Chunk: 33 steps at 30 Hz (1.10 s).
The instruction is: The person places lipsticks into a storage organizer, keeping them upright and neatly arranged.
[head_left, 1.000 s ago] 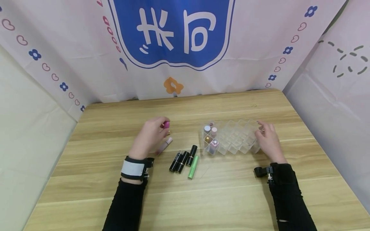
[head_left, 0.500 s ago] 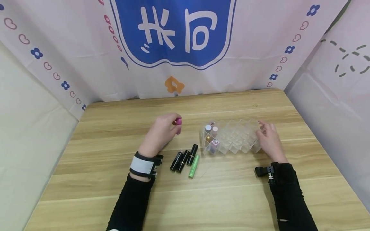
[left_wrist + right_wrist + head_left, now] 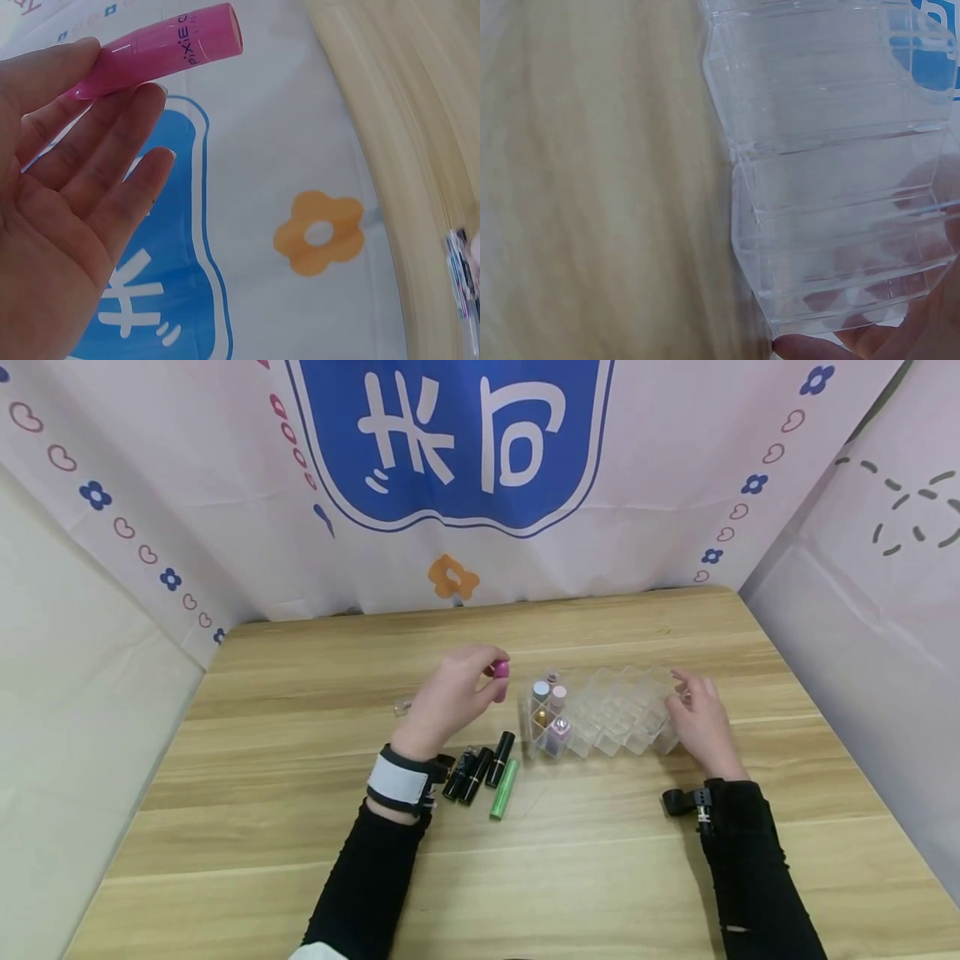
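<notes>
My left hand (image 3: 450,700) pinches a pink lipstick tube (image 3: 180,46) between thumb and fingers, raised above the table left of the organizer. Dark lettering runs near the tube's wide end. A clear, diamond-celled lipstick organizer (image 3: 611,714) stands to the right, its left cells holding several items, among them a white-capped bottle (image 3: 541,690) and a pale pink cap (image 3: 558,695). At its right end my right hand (image 3: 701,722) holds it; in the right wrist view the thumb (image 3: 810,346) lies at a lower corner, with fingers showing through the plastic.
Black lipstick tubes (image 3: 476,775) and a green tube (image 3: 504,789) lie on the wooden table (image 3: 600,877) in front of the organizer. A small clear-ended item (image 3: 402,707) is partly hidden by my left hand. A printed cloth (image 3: 637,552) hangs behind the table.
My left hand has carried the pink lipstick tube rightward and slightly up, closer to the organizer. My right hand stays at the organizer's right end.
</notes>
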Each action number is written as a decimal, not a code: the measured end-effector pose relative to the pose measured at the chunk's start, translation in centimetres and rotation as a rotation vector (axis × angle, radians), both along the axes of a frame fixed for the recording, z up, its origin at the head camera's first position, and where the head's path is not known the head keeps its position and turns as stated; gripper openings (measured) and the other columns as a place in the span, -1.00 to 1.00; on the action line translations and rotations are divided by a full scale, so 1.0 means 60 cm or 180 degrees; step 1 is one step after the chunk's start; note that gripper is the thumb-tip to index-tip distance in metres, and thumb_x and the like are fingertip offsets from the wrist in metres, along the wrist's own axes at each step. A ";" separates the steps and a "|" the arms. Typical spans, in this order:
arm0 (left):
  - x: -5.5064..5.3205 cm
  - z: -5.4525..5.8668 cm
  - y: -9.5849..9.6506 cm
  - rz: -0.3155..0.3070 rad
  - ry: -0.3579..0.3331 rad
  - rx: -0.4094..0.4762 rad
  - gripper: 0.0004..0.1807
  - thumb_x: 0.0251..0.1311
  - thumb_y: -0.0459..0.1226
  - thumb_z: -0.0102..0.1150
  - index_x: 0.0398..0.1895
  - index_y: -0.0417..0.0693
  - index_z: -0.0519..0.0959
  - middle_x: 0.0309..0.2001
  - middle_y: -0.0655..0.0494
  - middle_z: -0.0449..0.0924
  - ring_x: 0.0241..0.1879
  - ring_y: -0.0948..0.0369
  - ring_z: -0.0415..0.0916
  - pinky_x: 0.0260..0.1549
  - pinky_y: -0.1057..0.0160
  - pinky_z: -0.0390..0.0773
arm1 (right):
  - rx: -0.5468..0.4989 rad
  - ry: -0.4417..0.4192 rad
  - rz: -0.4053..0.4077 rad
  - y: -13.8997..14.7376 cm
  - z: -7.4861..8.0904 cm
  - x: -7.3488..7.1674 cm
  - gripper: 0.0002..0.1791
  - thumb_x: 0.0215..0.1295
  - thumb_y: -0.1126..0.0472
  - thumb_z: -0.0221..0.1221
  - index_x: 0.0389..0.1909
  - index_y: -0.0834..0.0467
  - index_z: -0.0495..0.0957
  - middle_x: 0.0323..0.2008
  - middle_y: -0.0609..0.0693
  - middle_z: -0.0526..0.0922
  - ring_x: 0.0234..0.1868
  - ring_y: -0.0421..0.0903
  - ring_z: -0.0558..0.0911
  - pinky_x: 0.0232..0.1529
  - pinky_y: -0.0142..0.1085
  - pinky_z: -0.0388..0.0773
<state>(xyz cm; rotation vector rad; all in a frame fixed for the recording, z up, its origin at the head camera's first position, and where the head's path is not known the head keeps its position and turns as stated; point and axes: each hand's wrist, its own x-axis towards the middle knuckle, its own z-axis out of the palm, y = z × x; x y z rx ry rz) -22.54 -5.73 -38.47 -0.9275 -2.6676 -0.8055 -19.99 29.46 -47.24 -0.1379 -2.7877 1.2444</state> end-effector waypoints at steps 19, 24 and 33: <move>0.010 0.009 0.052 -0.0249 0.0116 0.0098 -0.74 0.24 -0.29 0.27 -0.01 -0.10 0.59 -0.14 0.09 0.64 -0.10 0.23 0.60 -0.12 0.39 0.65 | -0.0018 -0.0047 -0.0019 0.002 0.003 -0.001 -0.41 0.49 0.14 -0.19 0.47 0.25 0.11 0.19 0.36 0.28 0.24 0.33 0.32 0.20 0.26 0.35; 0.011 0.009 0.068 -0.0406 0.0048 0.0088 -0.79 0.27 -0.32 0.24 -0.05 -0.14 0.59 -0.13 0.07 0.66 -0.11 0.24 0.60 -0.14 0.37 0.67 | -0.0024 -0.0035 -0.0003 0.002 0.001 -0.001 -0.41 0.49 0.13 -0.20 0.48 0.25 0.10 0.19 0.36 0.28 0.24 0.32 0.32 0.19 0.25 0.36; 0.011 0.005 0.093 -0.0621 0.0118 0.0119 -0.77 0.27 -0.34 0.23 -0.03 -0.16 0.59 -0.20 0.09 0.65 -0.14 0.28 0.59 -0.12 0.47 0.62 | -0.0030 -0.0040 -0.0002 0.003 -0.002 -0.002 -0.41 0.49 0.12 -0.21 0.48 0.24 0.10 0.19 0.35 0.28 0.24 0.32 0.32 0.20 0.24 0.35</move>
